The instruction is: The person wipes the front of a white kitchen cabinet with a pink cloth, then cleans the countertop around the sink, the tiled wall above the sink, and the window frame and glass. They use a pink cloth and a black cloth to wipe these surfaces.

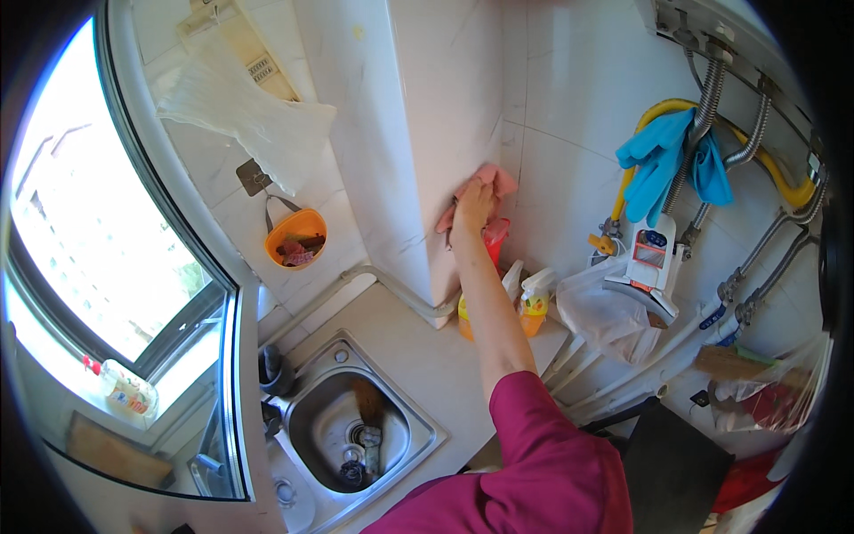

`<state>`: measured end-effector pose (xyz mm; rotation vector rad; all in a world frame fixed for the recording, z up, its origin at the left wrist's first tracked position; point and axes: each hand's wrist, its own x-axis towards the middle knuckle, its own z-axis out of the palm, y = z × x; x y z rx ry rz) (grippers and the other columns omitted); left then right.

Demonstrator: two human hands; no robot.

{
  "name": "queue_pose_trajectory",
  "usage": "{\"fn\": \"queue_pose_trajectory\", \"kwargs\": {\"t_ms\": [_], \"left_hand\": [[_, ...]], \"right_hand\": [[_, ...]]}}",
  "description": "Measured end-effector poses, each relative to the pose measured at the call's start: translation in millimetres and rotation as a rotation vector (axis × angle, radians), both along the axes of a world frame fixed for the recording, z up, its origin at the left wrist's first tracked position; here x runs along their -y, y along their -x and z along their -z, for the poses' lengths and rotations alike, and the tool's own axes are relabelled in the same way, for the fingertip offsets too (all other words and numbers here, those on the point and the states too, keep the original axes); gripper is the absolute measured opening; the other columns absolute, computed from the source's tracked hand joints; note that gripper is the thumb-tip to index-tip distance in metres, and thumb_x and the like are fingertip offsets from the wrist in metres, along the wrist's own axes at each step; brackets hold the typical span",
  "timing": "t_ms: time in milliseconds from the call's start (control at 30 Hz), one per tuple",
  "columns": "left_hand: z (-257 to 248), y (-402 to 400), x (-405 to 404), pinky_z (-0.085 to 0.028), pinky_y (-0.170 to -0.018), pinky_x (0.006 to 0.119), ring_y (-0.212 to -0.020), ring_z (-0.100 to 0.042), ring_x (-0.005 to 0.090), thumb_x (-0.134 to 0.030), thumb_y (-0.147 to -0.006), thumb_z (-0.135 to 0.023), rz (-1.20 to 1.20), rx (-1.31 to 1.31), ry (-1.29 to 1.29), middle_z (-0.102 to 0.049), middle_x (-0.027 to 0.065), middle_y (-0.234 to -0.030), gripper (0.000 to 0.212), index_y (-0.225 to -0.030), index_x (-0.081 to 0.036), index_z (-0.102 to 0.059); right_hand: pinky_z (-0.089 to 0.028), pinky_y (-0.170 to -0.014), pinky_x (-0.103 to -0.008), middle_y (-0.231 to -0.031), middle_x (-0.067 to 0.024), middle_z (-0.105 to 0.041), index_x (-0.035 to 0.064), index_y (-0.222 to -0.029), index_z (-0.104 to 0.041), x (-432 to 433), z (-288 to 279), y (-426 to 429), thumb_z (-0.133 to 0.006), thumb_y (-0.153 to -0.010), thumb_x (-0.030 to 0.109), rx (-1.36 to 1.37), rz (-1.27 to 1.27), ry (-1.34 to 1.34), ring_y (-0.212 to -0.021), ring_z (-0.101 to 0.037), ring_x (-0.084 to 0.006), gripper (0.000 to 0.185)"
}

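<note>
My right hand presses a folded pink cloth against the tiled face of a wall pillar, close to the inner corner. The fingers are bent over the cloth, which sticks out on both sides of them. Just below the hand is a red plastic object, partly covered by the wrist. Spray bottles with yellow-orange liquid stand on the counter beyond my forearm, which partly hides them. My left hand is out of view.
Lower left, a steel sink holds a brush and a dark scrubber. An orange hanging basket and white mesh cloth hang left. Blue rubber gloves hang over pipes at right, above a plastic bag. An open window juts in at left.
</note>
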<state>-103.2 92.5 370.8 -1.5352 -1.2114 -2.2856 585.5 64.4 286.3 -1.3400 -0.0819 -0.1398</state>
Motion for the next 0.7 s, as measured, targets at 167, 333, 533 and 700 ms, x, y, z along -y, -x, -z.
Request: {"fn": "queue_pose_trajectory", "kwargs": {"t_ms": [167, 333, 533, 700], "left_hand": [[-2.8, -9.9, 2.3, -0.051, -0.067, 0.04, -0.079, -0.058, 0.0258, -0.025, -0.067, -0.082, 0.027, 0.06, 0.025, -0.065, 0.0181, -0.096, 0.055, -0.105, 0.008, -0.06], [-9.5, -26.2, 4.4, -0.051, -0.068, 0.039, -0.08, -0.059, 0.0265, -0.021, -0.063, -0.082, 0.102, 0.106, -0.015, -0.063, 0.019, -0.097, 0.059, -0.108, 0.008, -0.058], [-12.4, -33.4, 11.7, -0.051, -0.068, 0.04, -0.078, -0.06, 0.027, -0.017, -0.061, -0.079, 0.105, 0.165, -0.068, -0.061, 0.0175, -0.093, 0.056, -0.107, 0.008, -0.057], [-17.6, -45.1, 13.4, -0.05, -0.067, 0.04, -0.076, -0.059, 0.0263, -0.017, -0.063, -0.076, 0.184, 0.112, -0.098, -0.06, 0.0166, -0.092, 0.048, -0.101, 0.006, -0.059]], "right_hand": [[-0.035, -0.092, -0.0485, -0.112, -0.0214, -0.052, 0.0082, -0.112, -0.057, -20.1, -114.0, 56.4, -0.043, -0.091, 0.027, 0.527, 0.267, 0.006, -0.109, -0.046, -0.037, 0.031], [-0.03, -0.097, -0.0482, -0.126, -0.0254, -0.04, 0.0035, -0.126, -0.042, -28.8, -214.7, 41.2, -0.046, -0.091, 0.023, 1.222, 0.466, 0.165, -0.117, -0.038, -0.0406, 0.041], [-0.022, -0.104, -0.0542, -0.136, -0.0217, -0.038, 0.0076, -0.131, -0.045, -20.0, -174.1, 87.7, -0.051, -0.089, 0.027, 1.358, 0.558, 0.185, -0.126, -0.034, -0.0397, 0.046], [-0.029, -0.095, -0.0511, -0.127, -0.0283, -0.036, -0.0035, -0.125, -0.039, -20.3, -62.2, 99.1, -0.057, -0.084, 0.01, 1.138, 0.432, 0.274, -0.116, -0.036, -0.0463, 0.047]]}}
